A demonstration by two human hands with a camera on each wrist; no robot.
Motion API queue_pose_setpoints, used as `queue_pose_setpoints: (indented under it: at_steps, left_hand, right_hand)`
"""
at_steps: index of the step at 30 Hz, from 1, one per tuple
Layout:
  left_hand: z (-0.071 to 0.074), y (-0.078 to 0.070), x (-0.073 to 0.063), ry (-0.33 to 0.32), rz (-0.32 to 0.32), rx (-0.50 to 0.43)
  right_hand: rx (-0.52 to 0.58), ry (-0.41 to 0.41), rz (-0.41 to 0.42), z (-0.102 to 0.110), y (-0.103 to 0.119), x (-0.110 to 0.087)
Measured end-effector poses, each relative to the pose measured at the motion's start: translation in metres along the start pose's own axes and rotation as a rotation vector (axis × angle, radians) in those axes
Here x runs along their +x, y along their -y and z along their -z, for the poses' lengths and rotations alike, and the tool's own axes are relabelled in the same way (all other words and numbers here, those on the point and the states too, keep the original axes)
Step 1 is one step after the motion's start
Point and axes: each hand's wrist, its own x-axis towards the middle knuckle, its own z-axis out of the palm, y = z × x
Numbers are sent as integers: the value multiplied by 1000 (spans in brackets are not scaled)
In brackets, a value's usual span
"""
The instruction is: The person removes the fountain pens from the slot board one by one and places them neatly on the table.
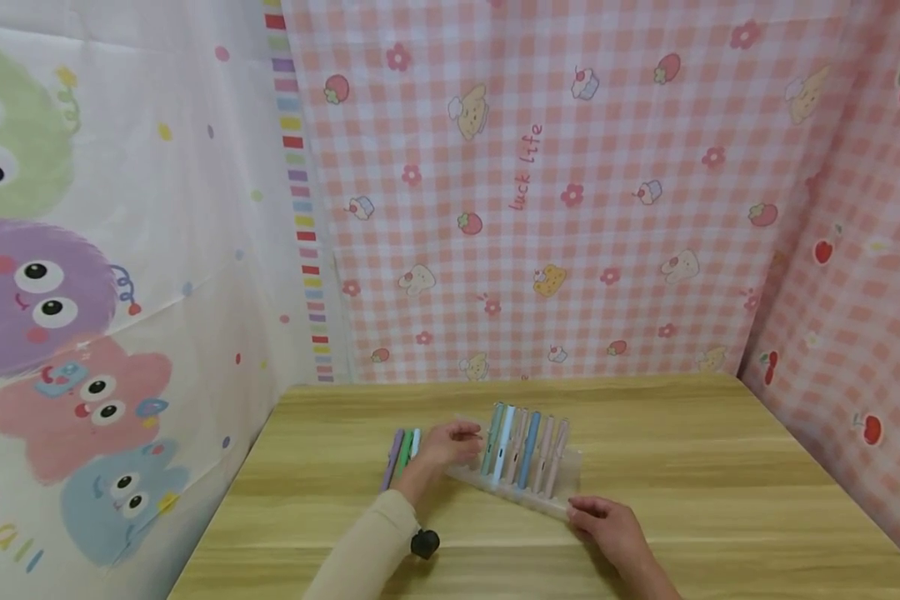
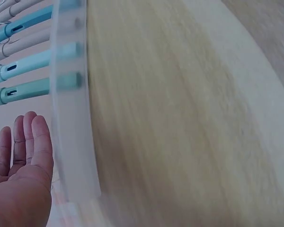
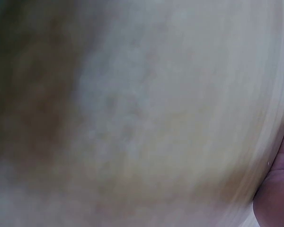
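Note:
A clear plastic pen case point(image 1: 567, 475) lies on the table, tilted a little in the head view. Several pens stand side by side in it: a sage green pen point(image 2: 33, 90), a light blue pen point(image 2: 31, 64), a darker blue pen point(image 1: 529, 450) and some taupe pens point(image 1: 547, 454). My left hand point(image 1: 450, 443) is over the case's left end, beside the green pen, with fingers extended and nothing in them. At the case's front right corner, my right hand point(image 1: 611, 527) holds the edge between thumb and fingers. Only part of its palm shows in the right wrist view.
Left of the left forearm lie a purple pen point(image 1: 393, 458), a green pen point(image 1: 404, 452) and a pale blue pen point(image 1: 416, 442). A black round object point(image 1: 424, 543) sits at the left cuff. Printed curtains point(image 1: 570, 167) stand behind the wooden table point(image 1: 720, 467).

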Motion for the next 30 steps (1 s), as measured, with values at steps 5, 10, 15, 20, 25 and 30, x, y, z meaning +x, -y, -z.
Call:
queue_pose_setpoints:
  at_steps: [5,10,15,20,25,30]
  left_hand:
    - [-5,4,1,1,2,11]
    - [-10,3,3,23,-15,1]
    - [-14,3,5,25,3,-15]
    - [-16,4,7,12,11,5]
    - [-18,3,8,8,13,1]
    - [-20,3,7,-5,5,-23]
  right_hand:
    - [-6,5,-14,0,-1,-1]
    - [-12,2,-1,1,-1,-1]
    - [-13,-2,10,1,-1,0]
    - [-8,1,8,1,0,0]
    - [-3,-1,11,1,0,0]
    - [-3,-3,11,1,1,-1]
